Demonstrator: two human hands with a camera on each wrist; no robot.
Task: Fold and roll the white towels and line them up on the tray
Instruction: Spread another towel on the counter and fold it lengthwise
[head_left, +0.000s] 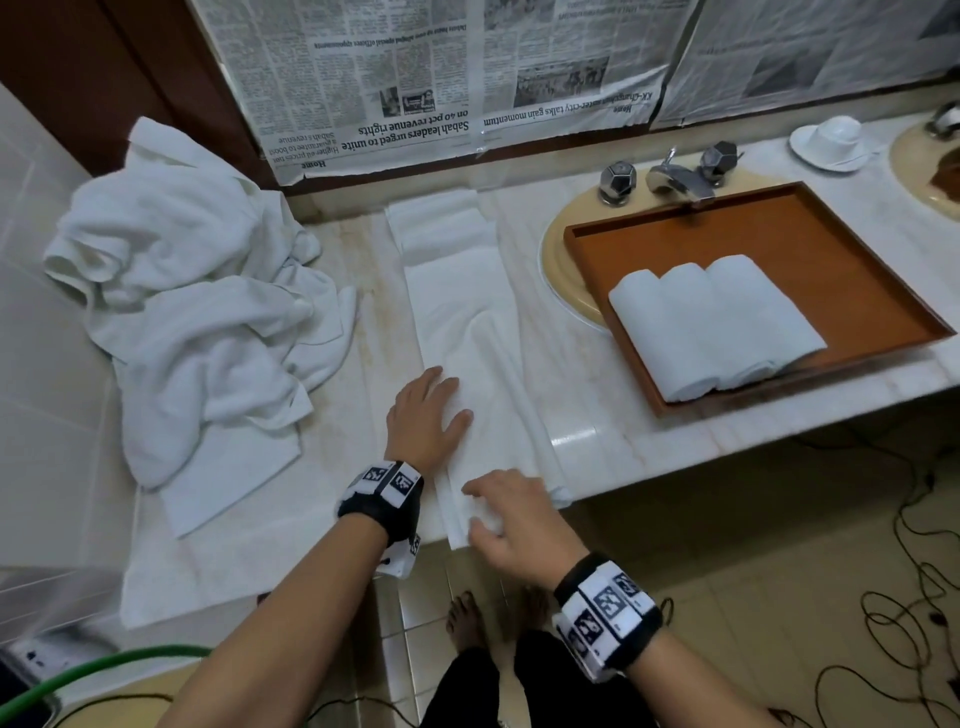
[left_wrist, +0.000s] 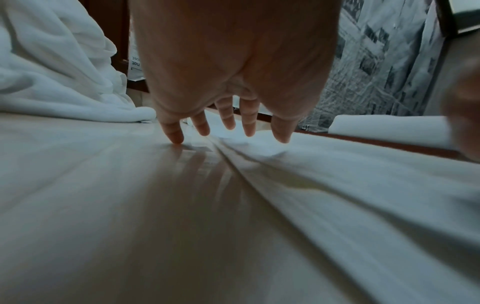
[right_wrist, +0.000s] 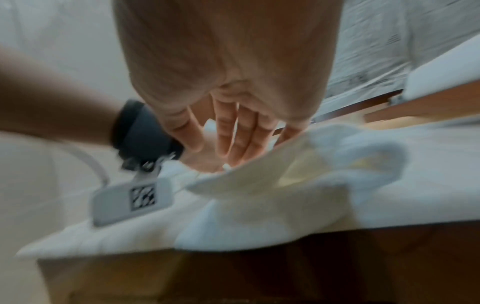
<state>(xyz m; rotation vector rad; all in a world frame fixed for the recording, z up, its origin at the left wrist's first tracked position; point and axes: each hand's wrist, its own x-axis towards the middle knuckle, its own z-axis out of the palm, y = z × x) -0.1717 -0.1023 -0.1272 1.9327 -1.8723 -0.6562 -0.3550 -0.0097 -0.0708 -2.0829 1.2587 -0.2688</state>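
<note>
A long white towel (head_left: 467, 301), folded into a narrow strip, lies on the marble counter and runs away from me. My left hand (head_left: 431, 410) rests flat on it with its fingers (left_wrist: 226, 121) spread and straight. My right hand (head_left: 504, 514) is at the strip's near end by the counter edge. Its straight fingers (right_wrist: 233, 135) touch the end of the towel (right_wrist: 285, 195), which curls up against them. Three rolled white towels (head_left: 717, 322) lie side by side on the brown tray (head_left: 883, 270) at the right.
A heap of loose white towels (head_left: 197, 301) fills the counter's left side. The tray sits over a sink (head_left: 556, 260) with a chrome faucet (head_left: 675, 179). A cup on a saucer (head_left: 836, 140) stands far right. Newspaper (head_left: 415, 78) covers the wall. Cables (head_left: 909, 597) lie on the floor.
</note>
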